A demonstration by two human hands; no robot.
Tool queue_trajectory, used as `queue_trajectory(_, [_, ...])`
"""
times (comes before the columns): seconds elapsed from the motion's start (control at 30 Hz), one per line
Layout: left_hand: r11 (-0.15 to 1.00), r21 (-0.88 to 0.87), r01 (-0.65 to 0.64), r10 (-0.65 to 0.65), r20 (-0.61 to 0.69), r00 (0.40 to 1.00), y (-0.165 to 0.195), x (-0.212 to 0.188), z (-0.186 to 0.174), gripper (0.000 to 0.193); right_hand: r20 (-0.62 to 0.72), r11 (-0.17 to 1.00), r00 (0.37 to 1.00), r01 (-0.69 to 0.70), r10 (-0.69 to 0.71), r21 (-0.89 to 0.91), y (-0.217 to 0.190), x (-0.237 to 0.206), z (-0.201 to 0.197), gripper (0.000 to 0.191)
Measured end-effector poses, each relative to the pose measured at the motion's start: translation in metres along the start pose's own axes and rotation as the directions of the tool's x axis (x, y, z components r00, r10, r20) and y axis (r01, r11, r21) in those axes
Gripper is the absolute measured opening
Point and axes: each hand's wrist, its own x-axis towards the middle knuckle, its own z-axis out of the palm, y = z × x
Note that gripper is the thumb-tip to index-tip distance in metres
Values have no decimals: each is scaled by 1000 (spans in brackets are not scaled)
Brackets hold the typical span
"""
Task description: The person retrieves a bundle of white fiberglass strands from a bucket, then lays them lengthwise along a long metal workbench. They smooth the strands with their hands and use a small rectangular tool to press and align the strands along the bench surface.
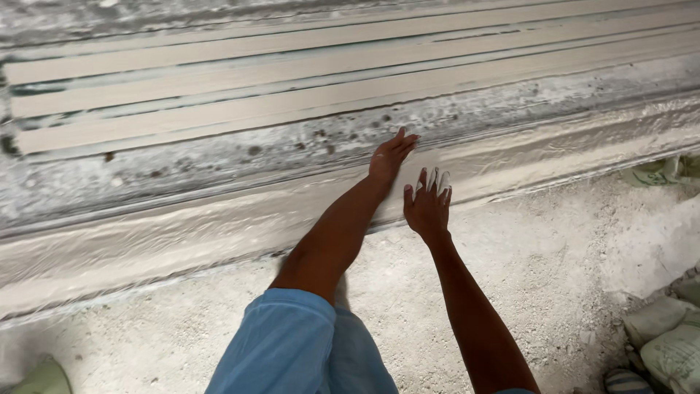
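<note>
Left hand (390,155) flat and spread on a long strip of wet plaster (219,219), right hand (429,206) beside it, white-coated fingers (443,181) open on the same strip, pale slats (292,69) beyond, dusty floor (539,270), sacks (667,339) at right

Packages are seen only at the frame edges. Several filled sacks (667,339), pale grey-green and dust-covered, are piled on the ground at the lower right corner. A striped sack end (625,381) is seen just below that pile. One crumpled greenish sack (660,171) lies at the right edge. A further greenish sack (44,378) is partly shown at the lower left corner. No labels, signs or screens can be made out.
</note>
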Motion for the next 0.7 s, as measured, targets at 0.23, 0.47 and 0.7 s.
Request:
queue_trajectory(0.23, [990,-83,-117,116,-20,993,31,125,-91,93,-91,999,996,16,-19,-35,127,50,-21,72])
queue_trajectory(0.47, [981,-100,-164,162,-33,986,84,274,-176,86,-134,997,989,63,-68,-43,288,103,-61,69])
queue_trajectory(0.7, [976,-89,-198,194,-57,979,125,416,-257,81,-135,999,990,46,-50,-29,435,157,-100,66])
